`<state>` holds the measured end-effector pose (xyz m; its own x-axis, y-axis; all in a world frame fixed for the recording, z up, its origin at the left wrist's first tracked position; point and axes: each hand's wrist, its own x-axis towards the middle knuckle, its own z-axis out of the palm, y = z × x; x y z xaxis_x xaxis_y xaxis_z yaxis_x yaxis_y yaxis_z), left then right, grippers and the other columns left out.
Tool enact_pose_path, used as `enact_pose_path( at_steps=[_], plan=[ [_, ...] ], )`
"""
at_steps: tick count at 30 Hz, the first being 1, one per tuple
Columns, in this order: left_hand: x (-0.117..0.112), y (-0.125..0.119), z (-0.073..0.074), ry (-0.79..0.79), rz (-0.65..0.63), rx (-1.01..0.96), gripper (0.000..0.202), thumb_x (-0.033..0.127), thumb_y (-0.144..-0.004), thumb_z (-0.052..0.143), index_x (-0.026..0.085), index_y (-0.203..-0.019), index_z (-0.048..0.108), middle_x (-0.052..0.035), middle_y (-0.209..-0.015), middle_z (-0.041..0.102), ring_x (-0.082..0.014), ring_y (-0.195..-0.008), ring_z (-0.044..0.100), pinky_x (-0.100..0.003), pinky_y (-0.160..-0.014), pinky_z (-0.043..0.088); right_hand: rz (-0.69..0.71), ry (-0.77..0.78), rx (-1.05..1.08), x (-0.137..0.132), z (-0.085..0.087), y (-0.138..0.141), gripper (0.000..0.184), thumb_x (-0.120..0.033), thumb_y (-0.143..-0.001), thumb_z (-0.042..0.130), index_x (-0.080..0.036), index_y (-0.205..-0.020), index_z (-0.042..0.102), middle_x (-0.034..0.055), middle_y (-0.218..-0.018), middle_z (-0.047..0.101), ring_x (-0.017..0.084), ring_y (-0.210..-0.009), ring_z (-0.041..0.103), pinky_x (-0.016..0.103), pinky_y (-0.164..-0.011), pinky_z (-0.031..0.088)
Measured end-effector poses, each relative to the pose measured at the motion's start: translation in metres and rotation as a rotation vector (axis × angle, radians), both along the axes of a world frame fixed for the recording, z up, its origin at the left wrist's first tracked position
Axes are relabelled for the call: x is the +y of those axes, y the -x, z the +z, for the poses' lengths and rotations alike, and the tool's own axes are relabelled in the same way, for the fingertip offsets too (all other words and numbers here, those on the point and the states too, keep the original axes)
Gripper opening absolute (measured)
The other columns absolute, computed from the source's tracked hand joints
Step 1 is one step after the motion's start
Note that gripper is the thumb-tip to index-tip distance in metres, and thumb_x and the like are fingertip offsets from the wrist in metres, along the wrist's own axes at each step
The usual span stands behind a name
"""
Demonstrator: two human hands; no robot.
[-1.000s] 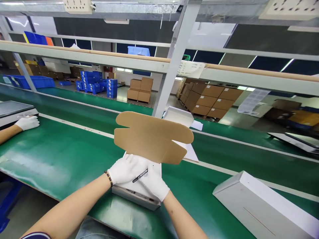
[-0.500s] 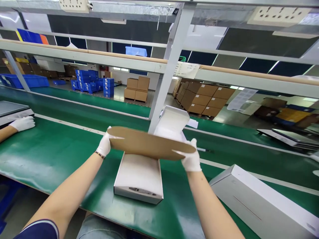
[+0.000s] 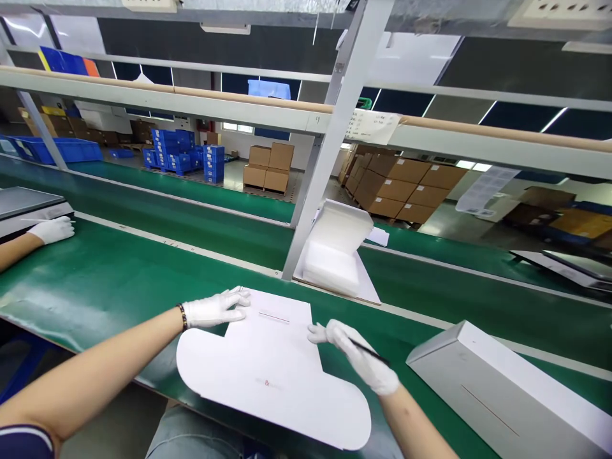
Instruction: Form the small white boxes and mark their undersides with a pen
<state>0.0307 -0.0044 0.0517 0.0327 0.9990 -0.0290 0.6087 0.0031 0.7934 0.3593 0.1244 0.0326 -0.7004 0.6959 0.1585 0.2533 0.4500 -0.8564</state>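
Note:
A white cardboard box lid with two rounded side flaps spreads toward me on the green work surface, its printed face up. It hides the box beneath it. My left hand, in a white glove, rests at the lid's far left edge, fingers stretched out. On the far right side, my gloved right hand has its fingertips at the lid's edge. A thin dark pen-like tool lies across this hand, apparently held in it; its exact kind is unclear.
Another person's gloved hand touches a dark-topped device at the far left. An open white box stands behind the upright post. A large white carton lies to my right. A shelf rail crosses ahead.
The lid, raised with its brown inner side toward me, has come down toward me over the box. My hands have moved from its rounded flaps to the far edges.

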Motion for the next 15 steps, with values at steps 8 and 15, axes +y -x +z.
enact_pose_path(
  at_steps=[8,15],
  plan=[
    [-0.048,-0.042,-0.022,-0.088,-0.176,0.647,0.07,0.055,-0.095,0.044,0.015,-0.151,0.036,-0.0139,-0.159,0.03,-0.0338,-0.147,0.028,-0.047,-0.121,0.024,0.155,-0.432,-0.066,-0.067,-0.056,-0.026,0.049,-0.019,-0.087,0.054,-0.027,-0.136,0.055,0.0013,-0.077,0.07,0.027,-0.108,0.066,0.056,-0.114,0.037],
    [-0.04,-0.052,-0.041,-0.098,0.111,0.722,0.068,0.052,-0.093,0.05,0.011,-0.147,0.044,-0.0196,-0.158,0.029,-0.0424,-0.148,0.018,-0.064,-0.119,0.01,-0.335,-0.325,0.002,-0.069,-0.099,-0.014,0.052,-0.037,-0.084,0.063,-0.022,-0.132,0.05,0.0071,-0.104,0.068,0.032,-0.114,0.061,0.064,-0.115,0.028]
  ],
)
